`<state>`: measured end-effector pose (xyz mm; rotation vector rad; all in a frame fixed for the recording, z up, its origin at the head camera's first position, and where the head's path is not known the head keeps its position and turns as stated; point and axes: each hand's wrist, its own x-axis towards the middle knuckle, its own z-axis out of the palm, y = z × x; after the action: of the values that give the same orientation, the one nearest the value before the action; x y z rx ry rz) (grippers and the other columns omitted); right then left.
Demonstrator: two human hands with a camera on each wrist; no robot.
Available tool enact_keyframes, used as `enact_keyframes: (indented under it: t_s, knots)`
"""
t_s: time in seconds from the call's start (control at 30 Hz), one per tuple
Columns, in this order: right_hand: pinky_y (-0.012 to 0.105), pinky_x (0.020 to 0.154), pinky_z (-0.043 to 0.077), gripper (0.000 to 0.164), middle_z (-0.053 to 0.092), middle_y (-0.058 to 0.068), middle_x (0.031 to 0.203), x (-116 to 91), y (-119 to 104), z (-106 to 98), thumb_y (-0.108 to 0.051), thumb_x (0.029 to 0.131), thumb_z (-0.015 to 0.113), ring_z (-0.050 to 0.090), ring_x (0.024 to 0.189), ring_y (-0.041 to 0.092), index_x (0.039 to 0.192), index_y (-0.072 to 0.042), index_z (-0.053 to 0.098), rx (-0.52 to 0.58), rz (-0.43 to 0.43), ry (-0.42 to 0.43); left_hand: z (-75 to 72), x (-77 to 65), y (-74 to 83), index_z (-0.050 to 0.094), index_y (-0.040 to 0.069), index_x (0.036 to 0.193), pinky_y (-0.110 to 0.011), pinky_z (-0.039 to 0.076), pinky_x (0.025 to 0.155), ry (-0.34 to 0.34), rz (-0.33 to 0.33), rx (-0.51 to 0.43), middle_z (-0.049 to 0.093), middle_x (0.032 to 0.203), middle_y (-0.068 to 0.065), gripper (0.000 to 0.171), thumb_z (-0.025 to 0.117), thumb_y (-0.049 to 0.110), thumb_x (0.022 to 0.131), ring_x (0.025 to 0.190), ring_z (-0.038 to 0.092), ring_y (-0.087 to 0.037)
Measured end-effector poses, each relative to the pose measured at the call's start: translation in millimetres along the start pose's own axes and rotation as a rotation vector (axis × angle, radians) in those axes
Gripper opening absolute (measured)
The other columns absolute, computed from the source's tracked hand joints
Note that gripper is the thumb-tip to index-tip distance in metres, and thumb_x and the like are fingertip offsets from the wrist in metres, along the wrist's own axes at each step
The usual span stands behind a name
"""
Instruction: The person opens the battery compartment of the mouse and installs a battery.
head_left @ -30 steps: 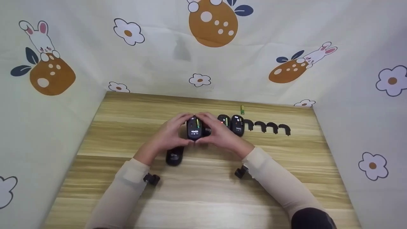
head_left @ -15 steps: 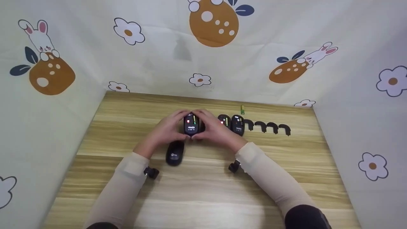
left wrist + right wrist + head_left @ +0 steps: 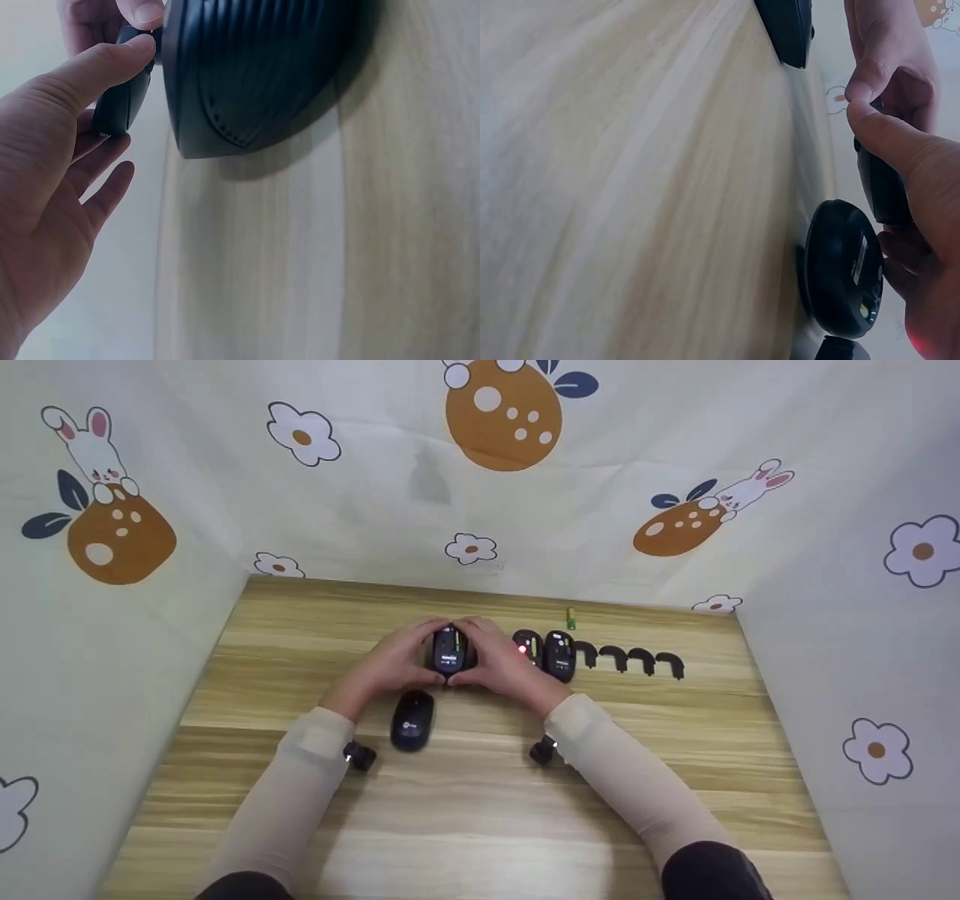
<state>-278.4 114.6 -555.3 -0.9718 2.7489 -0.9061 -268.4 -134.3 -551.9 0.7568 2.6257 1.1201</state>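
Note:
My left hand (image 3: 396, 661) and right hand (image 3: 499, 664) together hold an upside-down black computer mouse (image 3: 448, 651), thumbs on its near end and fingers at its far end. A green battery (image 3: 457, 641) shows in the mouse's uncovered underside. From the side, the left wrist view shows the held mouse (image 3: 124, 101) gripped between fingers and thumb. Another black mouse (image 3: 412, 721) lies right side up on the table, just nearer than the left hand. Beside the right hand, an upside-down mouse (image 3: 844, 268) appears in the right wrist view.
Right of the hands, two overturned mice (image 3: 559, 656) lie side by side, one glowing red underneath. Several curved black covers (image 3: 613, 658) continue that row. A loose green battery (image 3: 571, 619) lies behind them. Patterned cloth walls (image 3: 375, 510) enclose the wooden table (image 3: 465, 810).
Both hands have shifted the held mouse slightly left and away. My right forearm has swung left. A red light on the held mouse showed half a second ago and is not visible now.

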Motion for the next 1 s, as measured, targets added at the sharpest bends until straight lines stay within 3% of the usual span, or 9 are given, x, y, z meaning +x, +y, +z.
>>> enact_keyframes:
  t_s: [0.33, 0.6, 1.0]
  knots:
    - [0.042, 0.128, 0.038, 0.104, 0.060, 0.011, 0.154, 5, 1, 3, -0.050, 0.078, 0.100, 0.052, 0.145, 0.029, 0.161, -0.007, 0.053, -0.119, -0.013, 0.003, 3.0, 3.6, -10.7, 0.044, 0.008, 0.168, -0.056, 0.027, 0.134, -0.023, 0.001, -0.033, 0.043, 0.173, -0.015, 0.101, 0.098, 0.013, 0.082, 0.160, 0.038, -0.038]
    - [0.041, 0.129, 0.034, 0.100, 0.063, 0.007, 0.148, 9, 0, 7, -0.055, 0.077, 0.099, 0.052, 0.140, 0.026, 0.155, -0.009, 0.058, -0.198, -0.010, 0.000, 3.0, 5.8, -15.8, 0.048, 0.005, 0.164, -0.051, 0.029, 0.133, -0.027, 0.020, -0.056, 0.050, 0.167, -0.015, 0.098, 0.098, 0.010, 0.081, 0.157, 0.044, -0.036]
    - [0.040, 0.132, 0.028, 0.094, 0.067, 0.007, 0.142, 15, 0, 11, -0.055, 0.076, 0.100, 0.054, 0.139, 0.026, 0.148, -0.007, 0.063, -0.297, -0.010, -0.042, 6.1, 5.6, -17.1, 0.053, 0.006, 0.161, -0.052, 0.032, 0.132, -0.030, 0.031, -0.037, 0.056, 0.162, -0.015, 0.094, 0.100, 0.012, 0.079, 0.153, 0.048, -0.035]
